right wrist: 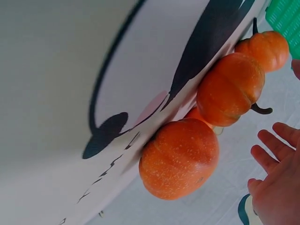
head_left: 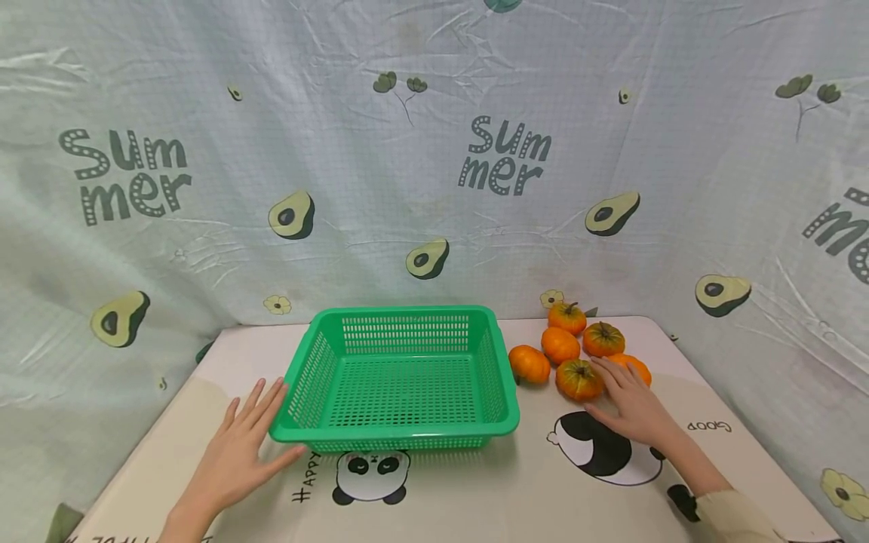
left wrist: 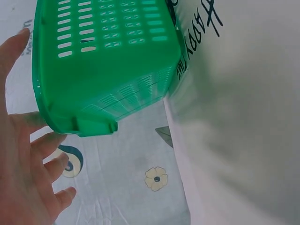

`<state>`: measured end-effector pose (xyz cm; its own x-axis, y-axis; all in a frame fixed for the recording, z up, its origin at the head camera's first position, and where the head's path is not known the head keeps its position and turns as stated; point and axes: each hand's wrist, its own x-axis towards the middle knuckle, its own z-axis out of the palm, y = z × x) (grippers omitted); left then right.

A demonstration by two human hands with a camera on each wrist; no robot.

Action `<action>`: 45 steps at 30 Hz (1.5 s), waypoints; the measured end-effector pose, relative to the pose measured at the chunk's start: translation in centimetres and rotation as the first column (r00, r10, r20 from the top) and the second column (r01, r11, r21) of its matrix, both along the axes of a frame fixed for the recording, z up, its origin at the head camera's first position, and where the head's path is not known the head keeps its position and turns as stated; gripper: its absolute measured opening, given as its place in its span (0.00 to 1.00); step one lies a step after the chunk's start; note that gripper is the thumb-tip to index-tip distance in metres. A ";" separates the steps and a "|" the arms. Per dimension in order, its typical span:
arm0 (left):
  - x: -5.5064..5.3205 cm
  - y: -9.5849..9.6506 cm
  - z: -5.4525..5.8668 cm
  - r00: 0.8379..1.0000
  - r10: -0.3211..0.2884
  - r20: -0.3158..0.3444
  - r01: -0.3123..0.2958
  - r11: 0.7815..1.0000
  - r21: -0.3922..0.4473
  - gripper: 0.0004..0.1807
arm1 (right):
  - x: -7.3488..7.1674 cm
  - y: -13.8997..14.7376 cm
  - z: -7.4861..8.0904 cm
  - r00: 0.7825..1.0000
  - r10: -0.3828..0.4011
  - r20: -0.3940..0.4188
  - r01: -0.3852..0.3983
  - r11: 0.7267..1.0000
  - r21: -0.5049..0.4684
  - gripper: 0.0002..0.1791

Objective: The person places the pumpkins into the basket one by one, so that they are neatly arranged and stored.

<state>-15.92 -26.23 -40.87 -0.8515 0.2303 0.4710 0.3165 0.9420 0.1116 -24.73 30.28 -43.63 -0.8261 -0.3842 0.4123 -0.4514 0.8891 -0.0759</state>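
Note:
A green plastic basket (head_left: 394, 434) with slotted walls stands on the table with nothing inside. At its left front corner is my left hand (head_left: 234, 452), fingers straight and spread, fingertips right at the rim. The left wrist view shows those fingers (left wrist: 49, 143) beside the basket's edge (left wrist: 77, 117). Several small orange pumpkins are grouped right of the basket, among them a green-streaked one (head_left: 578, 379). Over the front right of this group hovers my right hand (head_left: 634, 407), overlapping one orange pumpkin (head_left: 634, 367). In the right wrist view its relaxed fingers hold nothing beside a pumpkin (right wrist: 180, 159).
The pale table (head_left: 434, 505) carries printed pandas and lettering. A hanging cloth (head_left: 360, 219) with avocado and "summer" prints encloses the back and sides. Farther back in the group are two more pumpkins, one with a stem (head_left: 566, 318) and one streaked (head_left: 603, 339).

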 end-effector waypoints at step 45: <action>-2.9 1.5 0.6 0.974 -0.002 0.226 -0.018 0.996 0.084 0.51 | -3.5 -0.6 -0.6 0.985 -0.119 0.124 0.112 0.992 0.065 0.46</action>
<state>-18.85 -24.72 -40.27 -0.9398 0.1904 0.2839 0.2664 0.9284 0.2593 -28.26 29.65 -44.26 -0.9105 -0.3034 0.2811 -0.3356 0.9392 -0.0733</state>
